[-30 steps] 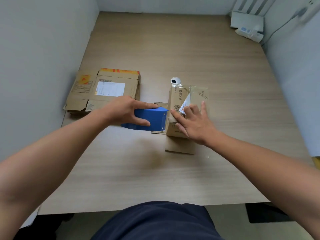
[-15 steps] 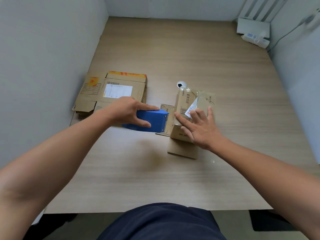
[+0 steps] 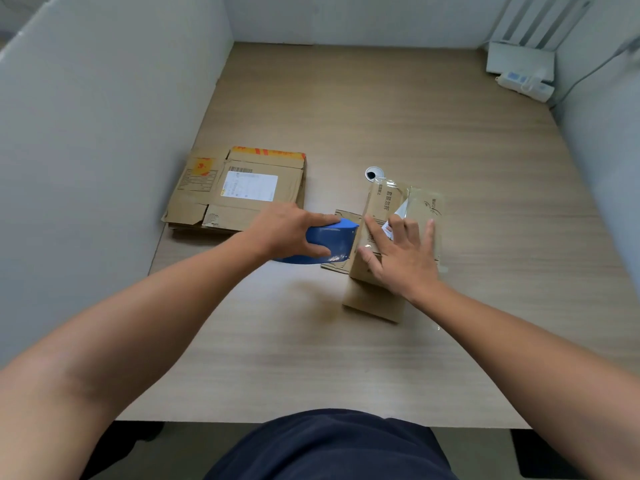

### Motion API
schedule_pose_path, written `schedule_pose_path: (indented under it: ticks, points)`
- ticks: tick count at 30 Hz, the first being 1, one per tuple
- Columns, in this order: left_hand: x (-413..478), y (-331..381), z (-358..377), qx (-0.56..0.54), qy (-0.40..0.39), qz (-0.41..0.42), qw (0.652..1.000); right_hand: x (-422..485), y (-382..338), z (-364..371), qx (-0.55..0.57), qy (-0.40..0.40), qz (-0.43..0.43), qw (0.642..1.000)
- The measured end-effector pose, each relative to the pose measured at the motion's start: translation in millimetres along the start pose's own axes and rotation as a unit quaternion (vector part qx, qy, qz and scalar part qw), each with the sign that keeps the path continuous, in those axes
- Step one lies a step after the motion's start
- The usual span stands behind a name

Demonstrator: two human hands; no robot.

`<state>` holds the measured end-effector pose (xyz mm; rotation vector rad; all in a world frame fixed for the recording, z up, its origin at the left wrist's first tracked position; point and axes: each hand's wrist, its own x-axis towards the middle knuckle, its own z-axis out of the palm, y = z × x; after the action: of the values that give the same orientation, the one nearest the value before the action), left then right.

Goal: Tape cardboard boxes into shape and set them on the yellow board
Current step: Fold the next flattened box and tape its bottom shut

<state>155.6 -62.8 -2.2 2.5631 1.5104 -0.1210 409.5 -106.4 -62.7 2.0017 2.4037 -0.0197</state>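
Table point(image 3: 398, 109): pale wood-grain laminate, walled left, rear and right.
Flattened cardboard stack point(image 3: 239, 195): labelled, against the left wall, its near edge partly hidden by the left hand point(image 3: 287, 232).
Cardboard box point(image 3: 388, 206): mid-table, well apart from every wall, glossy tape on top.
Right hand point(image 3: 403, 259): fingers spread flat on the box.
Left hand: grips the tape dispenser point(image 3: 334, 240), smooth blue plastic, at the box's left side.
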Motion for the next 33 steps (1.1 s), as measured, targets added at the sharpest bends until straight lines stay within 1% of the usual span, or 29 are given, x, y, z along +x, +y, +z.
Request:
schedule_pose_path:
  ticks: [5, 7, 8, 9, 12, 16, 20, 23, 27, 33]
  points:
    - [3, 9, 8, 0.090, 0.022, 0.018, 0.996, 1, -2, -5, -0.005, -0.020, 0.006, 1.000]
    - [-1, 5, 10, 0.131, 0.009, 0.018, 0.991, -1, -3, -9, -0.001, -0.033, 0.005, 0.999]
    - [-5, -1, 11, 0.128, -0.005, 0.007, 0.992, -2, -3, -10, 0.002, -0.034, 0.002, 0.999]
    - [-12, -7, 12, 0.104, -0.012, -0.015, 0.994, -4, -3, -10, 0.007, -0.036, -0.001, 0.999]
    - [-32, -13, 21, 0.068, 0.043, -0.075, 0.994, 1, -6, -14, 0.026, -0.037, 0.013, 0.999]
    - [-47, -1, 38, 0.060, 0.078, -0.077, 0.992, 7, -22, -17, 0.052, -0.034, 0.049, 0.997]
    - [-51, -2, 51, 0.040, 0.165, -0.093, 0.981, 5, -29, -9, 0.010, -0.011, 0.063, 0.998]
    - [-55, -3, 59, 0.022, 0.204, -0.107, 0.973, 8, -34, -10, 0.007, 0.001, 0.086, 0.996]
    - [-67, -9, 73, 0.023, 0.215, -0.115, 0.970, 12, -39, -10, 0.010, -0.012, 0.113, 0.994]
    - [-83, -10, 91, -0.009, 0.233, -0.169, 0.958, 11, -38, -11, -0.007, -0.011, 0.099, 0.995]
